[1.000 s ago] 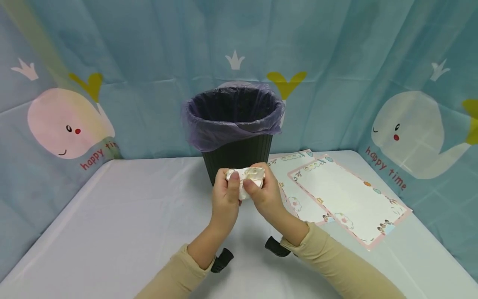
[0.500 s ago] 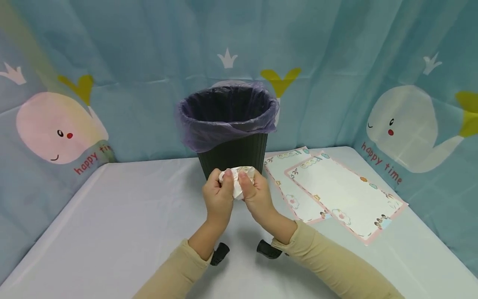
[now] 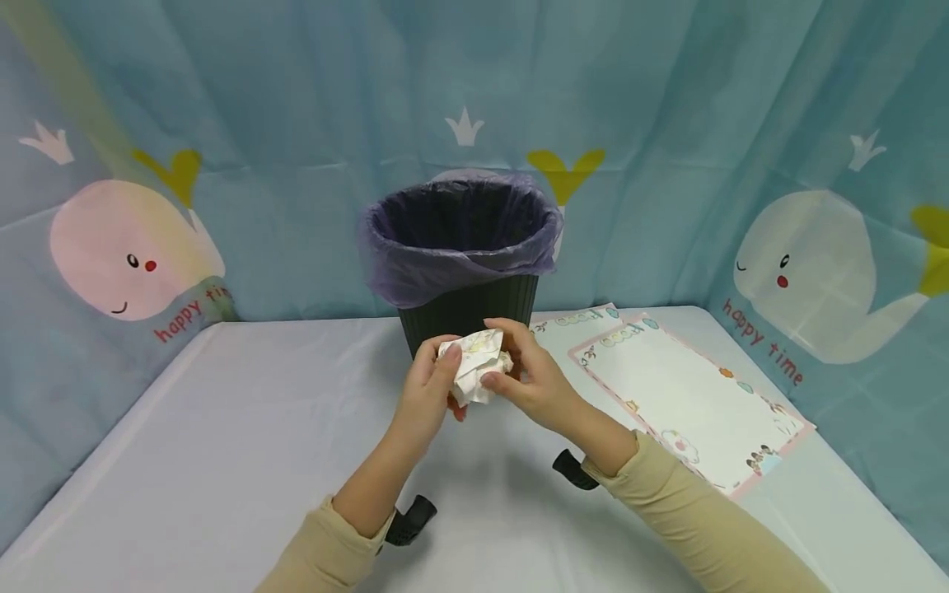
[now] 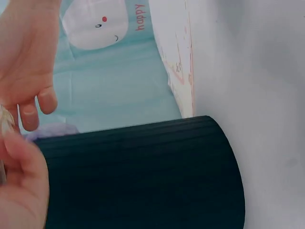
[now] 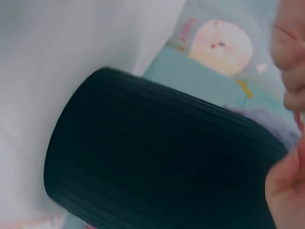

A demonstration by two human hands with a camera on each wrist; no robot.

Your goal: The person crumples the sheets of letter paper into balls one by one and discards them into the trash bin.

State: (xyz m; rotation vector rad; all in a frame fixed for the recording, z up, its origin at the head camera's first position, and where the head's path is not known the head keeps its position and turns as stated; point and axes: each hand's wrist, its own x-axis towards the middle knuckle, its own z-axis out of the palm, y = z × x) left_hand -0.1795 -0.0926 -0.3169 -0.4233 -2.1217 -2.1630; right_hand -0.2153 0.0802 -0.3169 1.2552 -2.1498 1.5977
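Note:
A crumpled ball of white paper with faint coloured print is between my two hands in the head view, in front of the bin. My left hand grips its left side, thumb on top. On the right side, my right hand pinches it with curled fingers behind and the thumb at the near edge. The wrist views barely show the paper; the left hand and right hand appear at the frame edges.
A dark ribbed bin lined with a purple plastic bag stands at the back of the white table. Right of it lie two overlapping sheets of pink-bordered paper. A blue printed curtain hangs behind.
The paper was squeezed tightly between both hands with the thumbs close together; now the hands have moved apart slightly and more of the ball shows. The head view has shifted a little.

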